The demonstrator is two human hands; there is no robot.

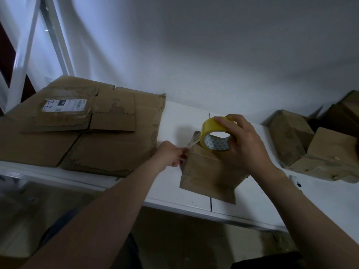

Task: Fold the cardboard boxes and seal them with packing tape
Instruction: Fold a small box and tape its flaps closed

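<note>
Well, from my remote seat I see the small cardboard box [206, 171] at about 5 o'clock from the middle of the view. It stands on the white desk [180, 117] near the front edge, turned so that one corner points towards me. A loose flap sticks out at its lower right.

The right grip [246, 144], a bare hand, is closed round the yellow tape roll [208, 127]. Its fingers curl over the top of the roll and its thumb is down the 3 o'clock side. The roll stands on edge on top of the box, with its patterned core facing me.

The left grip [171, 155], also a bare hand, comes in from 7 o'clock. Its fingertips are bunched in a pinch on the tape end [192, 143], at the box's top edge on the 9 o'clock side. A short strip of clear tape runs from that pinch up to the roll.

At 9 o'clock lies a stack of flattened cardboard [108, 150], and the top sheet carries a white shipping label [64, 105]. At 3 o'clock, well apart from the box I am taping, several folded boxes [289, 136] are heaped against the wall [213, 55]. A white window frame [25, 45] rises at 10 o'clock.
</note>
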